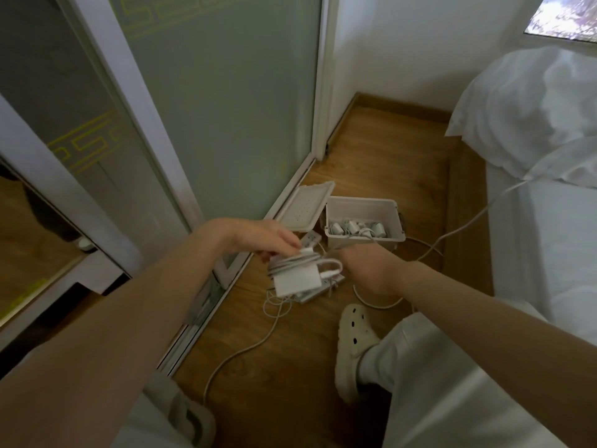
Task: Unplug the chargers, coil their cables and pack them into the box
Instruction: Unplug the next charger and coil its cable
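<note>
A white charger brick with its white cable wound in loops hangs above the wooden floor. My left hand pinches the top of the coil. My right hand is at the coil's right end by the cable plug, its fingers hidden behind the hand. Just beyond stands the open white plastic box, with several coiled chargers lying inside. Its lid leans against the door track to the left of the box.
A white power strip lies on the floor under the charger, with loose cables trailing toward me and another cable running up onto the bed at right. Sliding glass doors stand at left. My shoe is on the floor.
</note>
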A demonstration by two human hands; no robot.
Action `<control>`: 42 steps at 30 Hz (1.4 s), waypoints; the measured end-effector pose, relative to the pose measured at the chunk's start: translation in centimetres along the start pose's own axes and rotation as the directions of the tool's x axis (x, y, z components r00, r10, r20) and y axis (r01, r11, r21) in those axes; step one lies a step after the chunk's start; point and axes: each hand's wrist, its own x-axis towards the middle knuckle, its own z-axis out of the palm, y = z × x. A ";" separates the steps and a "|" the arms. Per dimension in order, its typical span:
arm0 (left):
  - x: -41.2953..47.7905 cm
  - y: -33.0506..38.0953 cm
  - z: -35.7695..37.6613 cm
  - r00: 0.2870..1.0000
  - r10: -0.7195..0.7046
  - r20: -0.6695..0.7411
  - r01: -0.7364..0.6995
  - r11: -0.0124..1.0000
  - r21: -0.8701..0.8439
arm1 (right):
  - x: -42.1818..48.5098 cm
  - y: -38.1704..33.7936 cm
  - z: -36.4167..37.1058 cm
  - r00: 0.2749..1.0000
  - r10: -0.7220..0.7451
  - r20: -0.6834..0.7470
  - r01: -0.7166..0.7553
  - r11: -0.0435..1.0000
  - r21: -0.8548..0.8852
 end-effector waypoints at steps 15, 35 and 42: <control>5.0 -3.2 4.0 0.733 -0.155 -0.662 0.382 0.899 0.214 | 0.3 -2.7 2.2 0.966 0.207 -0.154 -0.198 0.978 0.072; 19.3 0.5 5.3 0.894 -0.361 -0.266 -0.074 0.467 -0.881 | 0.9 4.4 7.0 0.877 0.480 0.032 -0.457 0.810 0.367; 20.1 4.2 2.8 0.995 0.082 -0.051 -0.071 0.259 -0.963 | 0.1 9.2 5.9 0.850 0.515 0.112 -0.519 0.783 0.343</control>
